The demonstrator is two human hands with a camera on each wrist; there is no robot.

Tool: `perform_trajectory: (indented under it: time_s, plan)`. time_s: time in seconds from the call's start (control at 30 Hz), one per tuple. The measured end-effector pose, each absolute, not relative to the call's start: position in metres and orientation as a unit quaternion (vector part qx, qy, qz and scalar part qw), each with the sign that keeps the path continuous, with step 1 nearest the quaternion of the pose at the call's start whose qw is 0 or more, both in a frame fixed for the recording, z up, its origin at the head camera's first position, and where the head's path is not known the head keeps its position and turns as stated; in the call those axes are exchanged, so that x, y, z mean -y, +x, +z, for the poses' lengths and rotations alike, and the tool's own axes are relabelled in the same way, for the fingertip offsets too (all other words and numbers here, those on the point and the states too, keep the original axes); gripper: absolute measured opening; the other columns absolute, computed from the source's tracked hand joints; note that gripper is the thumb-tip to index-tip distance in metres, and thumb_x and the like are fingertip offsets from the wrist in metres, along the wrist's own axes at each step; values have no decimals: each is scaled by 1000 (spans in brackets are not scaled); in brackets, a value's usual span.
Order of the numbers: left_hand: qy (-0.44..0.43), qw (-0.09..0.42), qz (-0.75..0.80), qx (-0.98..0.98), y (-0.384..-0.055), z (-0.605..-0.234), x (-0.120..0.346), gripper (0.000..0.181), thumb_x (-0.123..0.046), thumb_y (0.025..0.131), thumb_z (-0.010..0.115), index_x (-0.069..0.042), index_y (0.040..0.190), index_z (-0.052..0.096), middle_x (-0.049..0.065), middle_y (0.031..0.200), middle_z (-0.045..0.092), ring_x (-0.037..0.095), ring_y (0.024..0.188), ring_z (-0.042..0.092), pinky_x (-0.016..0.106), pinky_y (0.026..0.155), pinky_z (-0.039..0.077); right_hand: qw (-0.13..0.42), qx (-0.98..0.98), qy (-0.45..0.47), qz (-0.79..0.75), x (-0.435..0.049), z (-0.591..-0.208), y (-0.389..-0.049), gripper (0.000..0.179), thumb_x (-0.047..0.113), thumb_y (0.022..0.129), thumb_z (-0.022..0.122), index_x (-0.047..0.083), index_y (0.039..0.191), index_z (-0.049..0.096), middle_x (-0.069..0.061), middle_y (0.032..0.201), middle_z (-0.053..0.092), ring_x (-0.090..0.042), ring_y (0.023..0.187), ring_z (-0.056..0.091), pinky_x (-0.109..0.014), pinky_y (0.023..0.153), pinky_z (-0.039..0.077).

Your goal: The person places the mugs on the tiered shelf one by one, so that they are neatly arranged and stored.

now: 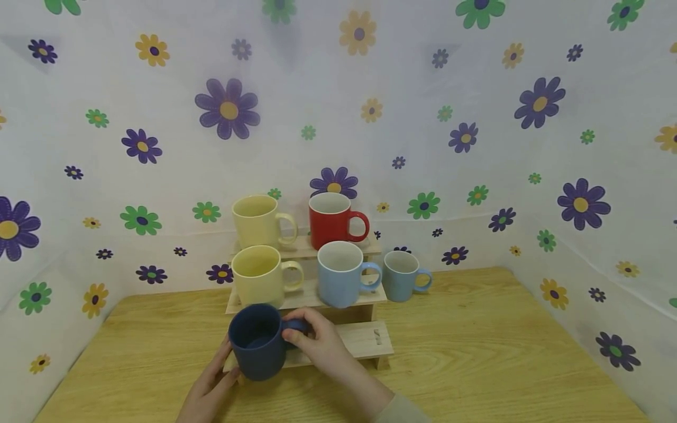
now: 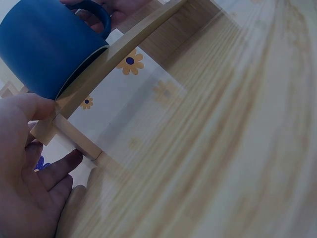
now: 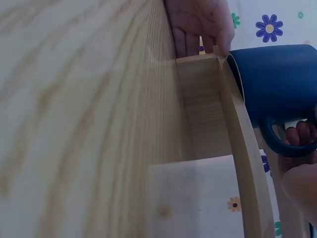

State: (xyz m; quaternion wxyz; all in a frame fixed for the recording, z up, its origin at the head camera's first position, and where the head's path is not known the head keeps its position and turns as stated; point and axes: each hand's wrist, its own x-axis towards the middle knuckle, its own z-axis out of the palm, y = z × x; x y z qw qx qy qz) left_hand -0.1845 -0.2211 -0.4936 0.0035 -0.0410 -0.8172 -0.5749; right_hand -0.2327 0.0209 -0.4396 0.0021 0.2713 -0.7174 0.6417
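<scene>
A dark blue mug (image 1: 257,346) is at the left end of the lowest step of a wooden three-step rack (image 1: 365,339). My right hand (image 1: 322,343) pinches its handle, thumb on the near side. In the right wrist view the mug's base (image 3: 237,74) leans at a slight angle to the board, one edge close to or touching it. My left hand (image 1: 208,385) holds the left end of that step. In the left wrist view its thumb (image 2: 37,105) lies at the board's end beside the mug, other fingers lower, near the rack's leg (image 2: 77,136).
Yellow mugs (image 1: 257,276) stand on the left of the middle and top steps. A light blue mug (image 1: 341,279) is right on the middle step, a red mug (image 1: 329,223) above it. Another blue mug (image 1: 401,279) stands on the table (image 1: 476,346), right of the rack. Flowered cloth (image 1: 338,88) surrounds them.
</scene>
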Motion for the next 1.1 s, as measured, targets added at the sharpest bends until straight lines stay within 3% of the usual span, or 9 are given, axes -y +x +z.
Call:
perform_trajectory:
  time_s: [0.17,0.37,0.47,0.6,0.77,1.0,1.1]
  plan:
    - [-36,2,-569,822,-184,-493,221,60,-37,96,55,-20,149,34,-4,156,17,26,142,16,16,95,30,3,748,280,602,-30,-432,-229,37,22,92,64,13,127,55,-1,126,56,-16,115,54,-34,97,44]
    - [-38,3,-568,822,-184,-493,221,59,-36,97,55,-20,149,34,-5,156,17,25,142,16,17,96,30,31,774,292,561,-46,-421,-224,41,21,90,68,15,128,55,1,126,55,-21,118,51,-44,100,42]
    - [-35,-1,-567,823,-184,-492,221,59,-37,97,54,-20,150,34,-5,156,17,25,142,16,26,101,31,51,785,306,535,-58,-417,-221,41,23,89,68,14,127,56,4,127,55,-19,120,49,-44,101,40]
    - [-34,-2,-568,823,-184,-492,220,60,-38,97,54,-20,150,33,-5,156,17,25,142,15,29,102,31,83,793,336,501,-77,-415,-218,37,25,91,66,15,125,57,6,126,54,-17,118,50,-38,98,44]
    - [-36,1,-570,821,-184,-494,221,59,-37,97,55,-21,149,34,-6,156,17,24,142,16,17,96,31,153,784,370,474,-101,-416,-218,30,11,90,66,12,119,59,-2,117,59,-21,104,55,-35,86,50]
    - [-39,3,-568,822,-184,-494,221,58,-37,97,55,-23,149,34,-7,156,17,24,142,16,20,98,30,236,778,354,462,-139,-415,-230,32,-9,84,65,4,113,59,-5,106,60,-25,92,56,-28,76,50]
    - [-39,0,-572,819,-185,-495,222,59,-37,97,55,-22,150,33,-6,156,16,25,142,15,29,102,31,266,782,349,441,-154,-413,-235,31,-10,85,64,4,112,59,-7,106,60,-23,94,55,-28,77,49]
